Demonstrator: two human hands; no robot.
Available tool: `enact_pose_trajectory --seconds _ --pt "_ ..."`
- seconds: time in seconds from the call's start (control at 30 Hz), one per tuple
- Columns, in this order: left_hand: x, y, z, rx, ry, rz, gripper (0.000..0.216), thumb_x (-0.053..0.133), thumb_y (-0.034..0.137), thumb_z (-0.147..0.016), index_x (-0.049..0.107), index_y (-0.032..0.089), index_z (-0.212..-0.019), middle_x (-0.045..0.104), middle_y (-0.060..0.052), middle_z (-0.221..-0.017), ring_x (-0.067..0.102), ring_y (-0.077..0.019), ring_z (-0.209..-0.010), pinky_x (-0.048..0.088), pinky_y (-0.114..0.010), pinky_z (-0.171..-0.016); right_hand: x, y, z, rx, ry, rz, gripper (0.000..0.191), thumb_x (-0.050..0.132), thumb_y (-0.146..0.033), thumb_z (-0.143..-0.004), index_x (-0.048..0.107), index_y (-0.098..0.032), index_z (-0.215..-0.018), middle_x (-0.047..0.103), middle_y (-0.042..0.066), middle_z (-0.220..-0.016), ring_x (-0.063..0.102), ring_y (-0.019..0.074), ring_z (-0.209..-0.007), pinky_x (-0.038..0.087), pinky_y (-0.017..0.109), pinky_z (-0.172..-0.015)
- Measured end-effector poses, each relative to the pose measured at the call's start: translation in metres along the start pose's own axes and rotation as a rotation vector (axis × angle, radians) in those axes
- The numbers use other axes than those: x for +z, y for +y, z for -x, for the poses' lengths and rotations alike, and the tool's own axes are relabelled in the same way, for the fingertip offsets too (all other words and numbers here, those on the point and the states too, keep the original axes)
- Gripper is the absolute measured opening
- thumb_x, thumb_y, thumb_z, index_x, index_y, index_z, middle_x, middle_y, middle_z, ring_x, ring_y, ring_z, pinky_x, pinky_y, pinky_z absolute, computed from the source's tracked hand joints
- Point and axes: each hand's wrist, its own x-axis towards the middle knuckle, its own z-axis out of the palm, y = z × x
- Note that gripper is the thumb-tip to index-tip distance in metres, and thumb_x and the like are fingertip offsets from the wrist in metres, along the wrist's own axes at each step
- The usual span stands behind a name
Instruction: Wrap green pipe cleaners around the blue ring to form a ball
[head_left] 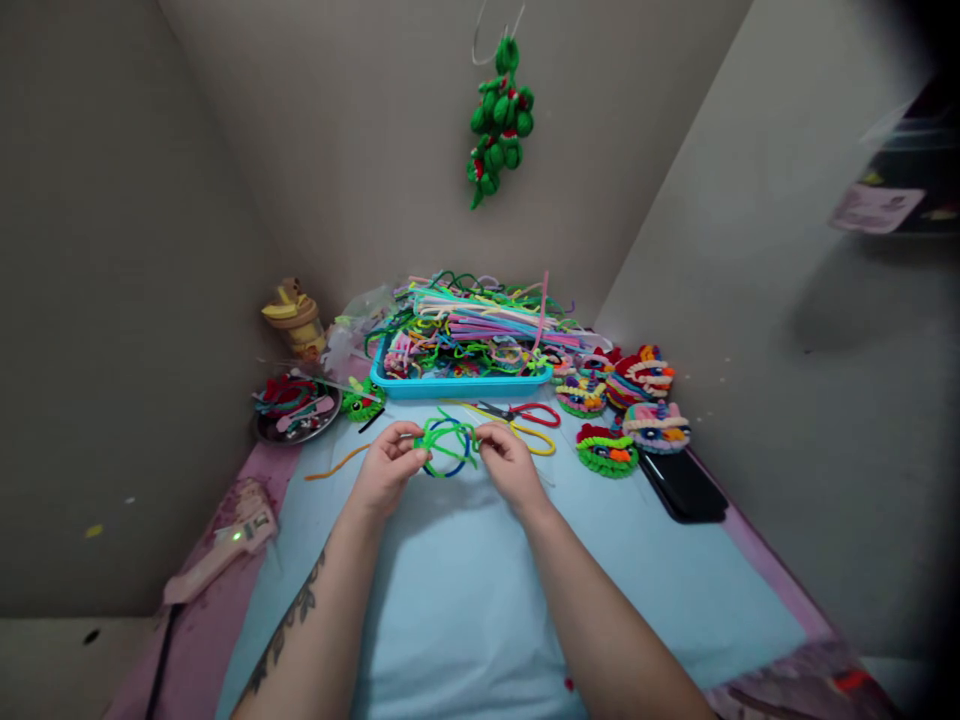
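Note:
Between my hands is a small ring of green and blue pipe cleaners [448,474], with green strands crossing its middle. My left hand [397,462] pinches its left side, thumb and fingers closed on the green part. On the right side, my right hand [508,462] grips it with closed fingertips. Both hands hold it above the pale blue cloth [457,600]. Just behind lie red-handled scissors [534,413] and a yellow-handled pair [536,438]. An orange pipe cleaner [336,466] rests left of my left hand.
A blue tray [465,388] heaped with colourful pipe cleaners stands at the back. Finished fuzzy pieces [607,450] and a black phone [686,487] are on the right. On the left are a metal bowl [300,437] and a pink glue gun [225,545]. Green ornaments [501,115] hang on the wall.

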Motion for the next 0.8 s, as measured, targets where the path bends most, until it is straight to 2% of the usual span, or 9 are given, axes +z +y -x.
enact_pose_trajectory --seconds 0.1,0.23,0.3,0.37,0.5,0.63,0.8 --pt "-0.004 0.0 -0.002 0.014 0.024 0.009 0.04 0.075 0.029 -0.055 0.053 0.019 -0.086 0.053 0.005 -0.056 0.045 -0.0056 -0.048 0.026 -0.016 -0.045 0.004 -0.002 0.002 0.054 -0.058 -0.048 0.016 0.051 -0.017 -0.07 0.062 -0.021 -0.082 0.057 0.002 -0.081 0.054 0.0145 -0.071 0.044 0.027 -0.064" --pt "-0.003 0.0 -0.002 0.022 0.035 -0.025 0.038 0.074 0.029 -0.056 0.054 0.019 -0.087 0.053 0.005 -0.057 0.045 -0.0057 -0.048 0.028 -0.017 -0.046 0.007 -0.001 0.003 0.141 -0.065 -0.052 0.004 0.057 -0.023 -0.069 0.057 -0.02 -0.067 0.055 -0.001 -0.069 0.05 0.0128 -0.061 0.041 0.024 -0.057" --pt "0.0 0.0 -0.002 0.023 0.027 -0.102 0.036 0.073 0.029 -0.058 0.055 0.019 -0.087 0.055 0.004 -0.06 0.049 -0.0077 -0.052 0.033 -0.018 -0.05 0.007 0.0 0.002 0.187 -0.035 -0.083 0.01 0.058 -0.026 -0.07 0.053 -0.02 -0.065 0.053 -0.003 -0.061 0.049 0.0122 -0.057 0.04 0.024 -0.053" --pt "0.004 -0.001 -0.002 0.043 0.026 -0.238 0.033 0.072 0.029 -0.06 0.057 0.018 -0.087 0.057 0.003 -0.061 0.05 -0.0093 -0.055 0.036 -0.02 -0.053 0.005 0.001 0.001 0.24 0.051 -0.157 0.013 0.057 -0.031 -0.072 0.051 -0.02 -0.069 0.053 -0.004 -0.058 0.05 0.012 -0.053 0.04 0.023 -0.051" --pt "0.011 -0.005 -0.003 0.132 0.07 -0.53 0.027 0.068 0.03 -0.064 0.061 0.016 -0.086 0.052 0.003 -0.057 0.042 -0.0082 -0.048 0.029 -0.02 -0.047 0.001 -0.001 0.0 0.273 0.229 -0.292 0.015 0.057 -0.033 -0.074 0.049 -0.02 -0.075 0.056 -0.004 -0.057 0.054 0.0115 -0.053 0.042 0.023 -0.053" --pt "0.013 -0.009 -0.002 0.135 0.013 -0.58 0.027 0.066 0.03 -0.066 0.06 0.016 -0.089 0.053 0.003 -0.059 0.042 -0.0082 -0.048 0.028 -0.02 -0.047 0.003 -0.003 0.001 0.292 0.245 -0.41 0.014 0.058 -0.032 -0.074 0.051 -0.019 -0.075 0.058 -0.004 -0.058 0.055 0.0101 -0.053 0.043 0.022 -0.052" --pt "0.016 -0.004 0.0 0.092 -0.039 -0.606 0.026 0.065 0.029 -0.067 0.059 0.016 -0.088 0.049 0.004 -0.058 0.039 -0.0077 -0.048 0.027 -0.02 -0.047 0.006 -0.007 0.0 0.396 0.23 -0.562 0.018 0.064 -0.03 -0.069 0.051 -0.018 -0.07 0.056 -0.004 -0.055 0.055 0.0089 -0.051 0.041 0.019 -0.047"
